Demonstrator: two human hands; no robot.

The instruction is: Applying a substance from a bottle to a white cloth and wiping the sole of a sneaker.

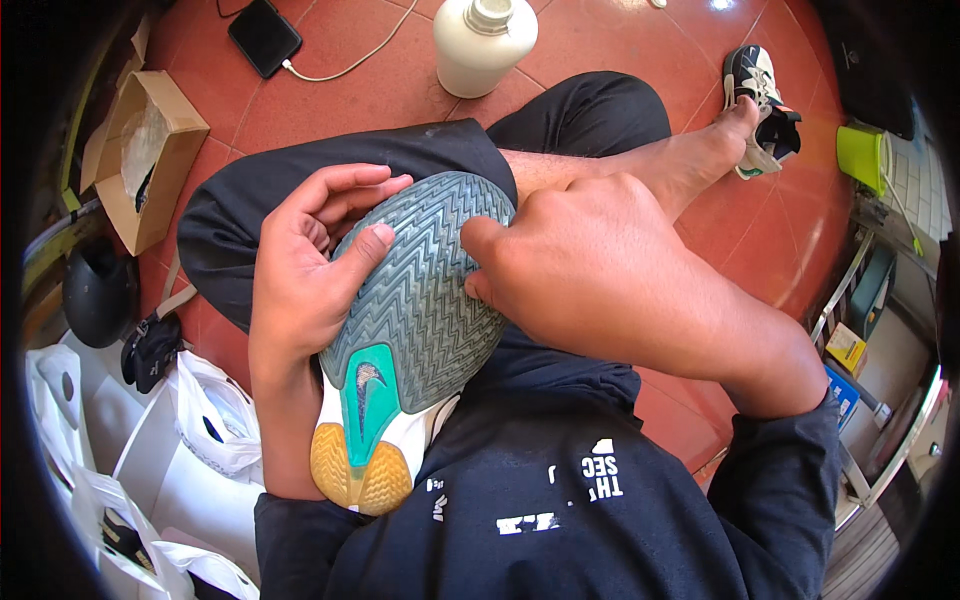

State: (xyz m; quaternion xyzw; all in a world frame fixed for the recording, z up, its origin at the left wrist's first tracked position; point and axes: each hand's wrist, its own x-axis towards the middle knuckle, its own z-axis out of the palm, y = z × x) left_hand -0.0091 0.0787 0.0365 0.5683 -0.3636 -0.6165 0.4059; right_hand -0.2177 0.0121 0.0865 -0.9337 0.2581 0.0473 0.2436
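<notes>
Grey-soled shoe (410,330) in left fingers (345,182), curled right fingers (483,240) over it.

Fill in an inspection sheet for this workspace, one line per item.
Surface: red tiled floor.
Job's things: a shoe, its sole facing up, grey with teal and tan parts.
Clutter: second shoe on the floor, upper right; white container; open cardboard box and white plastic bags at left.
Hands: left hand holds the shoe, thumb on the sole; right hand curled at the sole's right side, anything inside its fingers hidden.
Cables: white cable plugged into a black flat device.
Surroundings: green container and yellow box at far right.
</notes>
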